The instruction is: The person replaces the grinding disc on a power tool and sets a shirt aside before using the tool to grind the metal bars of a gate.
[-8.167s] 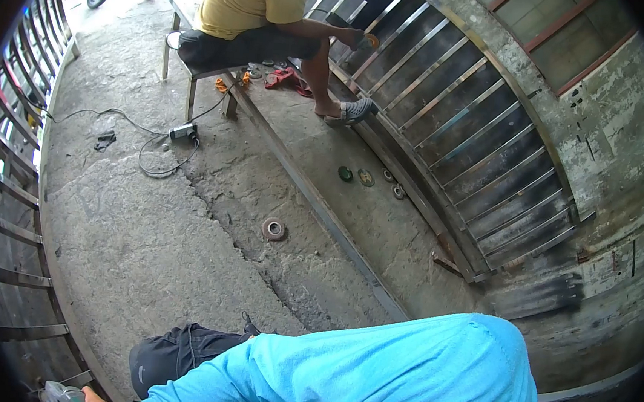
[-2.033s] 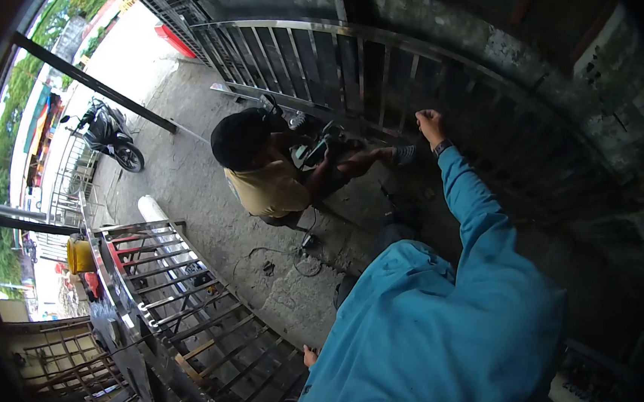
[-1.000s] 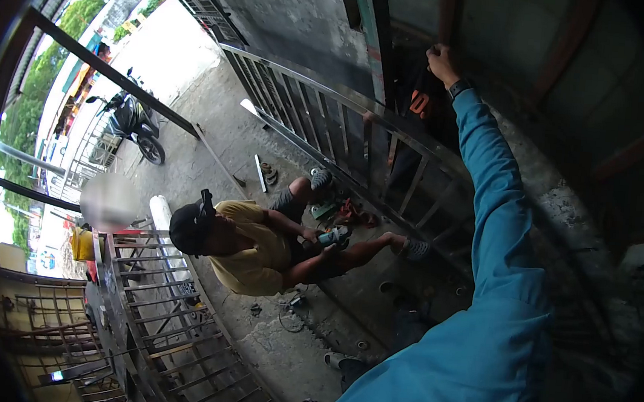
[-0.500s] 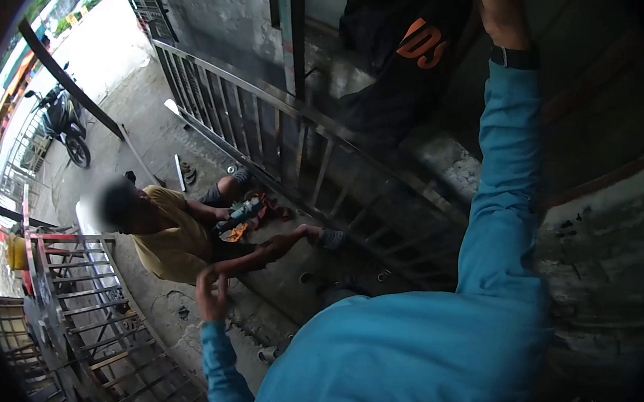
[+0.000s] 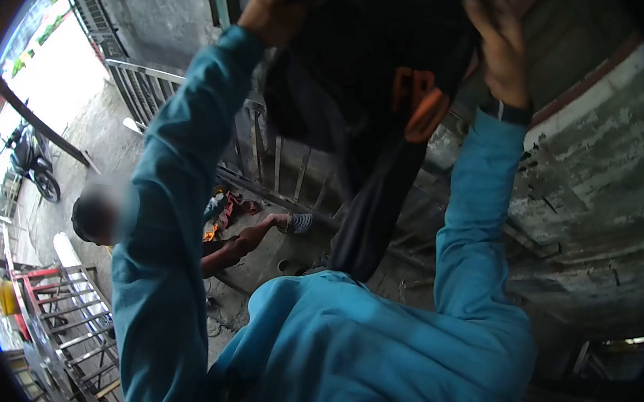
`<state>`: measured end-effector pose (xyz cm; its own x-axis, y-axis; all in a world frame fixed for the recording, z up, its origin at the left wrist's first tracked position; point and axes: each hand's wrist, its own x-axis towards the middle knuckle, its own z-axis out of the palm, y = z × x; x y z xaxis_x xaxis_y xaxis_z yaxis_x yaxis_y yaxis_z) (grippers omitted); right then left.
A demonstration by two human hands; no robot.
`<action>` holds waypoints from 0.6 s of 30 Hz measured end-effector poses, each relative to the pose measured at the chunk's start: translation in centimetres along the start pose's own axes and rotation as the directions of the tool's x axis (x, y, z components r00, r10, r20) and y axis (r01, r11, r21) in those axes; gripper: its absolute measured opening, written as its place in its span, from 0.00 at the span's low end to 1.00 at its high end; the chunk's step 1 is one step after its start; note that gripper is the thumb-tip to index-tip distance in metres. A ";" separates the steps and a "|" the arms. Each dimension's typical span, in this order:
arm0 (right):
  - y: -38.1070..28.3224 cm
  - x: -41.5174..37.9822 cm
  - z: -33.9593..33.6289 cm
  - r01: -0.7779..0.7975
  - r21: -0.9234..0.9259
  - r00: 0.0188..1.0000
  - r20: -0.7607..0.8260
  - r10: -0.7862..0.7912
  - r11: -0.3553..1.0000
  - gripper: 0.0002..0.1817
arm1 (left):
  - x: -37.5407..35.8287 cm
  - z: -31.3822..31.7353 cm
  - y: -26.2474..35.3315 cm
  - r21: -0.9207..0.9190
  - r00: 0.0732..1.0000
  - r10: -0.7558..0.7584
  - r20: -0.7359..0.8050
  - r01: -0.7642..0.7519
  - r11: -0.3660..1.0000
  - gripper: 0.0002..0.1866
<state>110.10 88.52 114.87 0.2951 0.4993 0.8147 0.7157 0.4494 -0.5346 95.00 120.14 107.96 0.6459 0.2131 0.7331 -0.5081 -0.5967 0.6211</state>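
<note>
Dark garment [image 5: 361,91] gripped overhead by left hand [image 5: 273,8] and right hand [image 5: 500,49], already lifted, not yet put on

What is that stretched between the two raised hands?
In the head view, a dark garment with orange lettering hangs between the left hand and the right hand; both grip its top edge.
</note>
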 end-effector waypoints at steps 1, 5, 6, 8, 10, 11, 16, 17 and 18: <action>-0.5 -2.6 -2.2 -0.101 0.220 0.985 -0.115 0.129 0.970 0.16 | 0.7 0.3 0.7 -0.008 1.000 -0.001 0.016 0.001 1.000 0.27; 0.3 -9.0 -2.1 -0.151 0.437 0.891 -0.328 0.313 0.887 0.25 | 4.4 1.9 9.3 -0.379 0.925 -0.129 0.356 0.270 0.885 0.27; 1.1 -10.4 -0.2 -0.165 0.441 0.858 -0.376 0.348 0.882 0.24 | 6.0 3.3 9.6 -0.451 0.937 0.087 0.338 0.080 0.889 0.24; 2.8 -12.9 3.7 -0.248 0.486 0.805 -0.378 0.458 0.838 0.24 | 7.4 4.8 11.7 -0.509 0.897 0.307 0.318 -0.111 0.853 0.21; 3.5 -14.3 6.8 -0.350 0.525 0.775 -0.302 0.554 0.776 0.24 | 7.1 5.0 14.8 -0.115 0.919 0.287 0.271 -0.265 0.957 0.18; 3.5 -14.6 7.5 -0.403 0.523 0.762 -0.263 0.592 0.751 0.23 | 6.8 4.9 15.4 -0.110 0.916 0.288 0.278 -0.268 0.957 0.18; 2.1 -13.0 2.9 -0.535 0.377 0.706 -0.293 0.645 0.756 0.22 | 6.3 1.7 18.3 0.691 0.978 0.142 0.153 -0.209 0.692 0.28; 1.2 -12.5 1.2 -0.544 0.344 0.701 -0.315 0.640 0.766 0.22 | 6.7 0.2 18.1 0.697 0.978 0.141 0.156 -0.210 0.685 0.29; 0.4 -11.9 -0.6 -0.543 0.318 0.698 -0.344 0.628 0.778 0.22 | 7.3 -1.6 17.5 0.704 0.977 0.143 0.156 -0.211 0.678 0.31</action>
<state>107.21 82.32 105.10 0.8732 0.3757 0.3104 0.1951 0.3141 -0.9291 89.91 112.54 124.62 0.6472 0.0024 0.7623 -0.0801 -0.9942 0.0712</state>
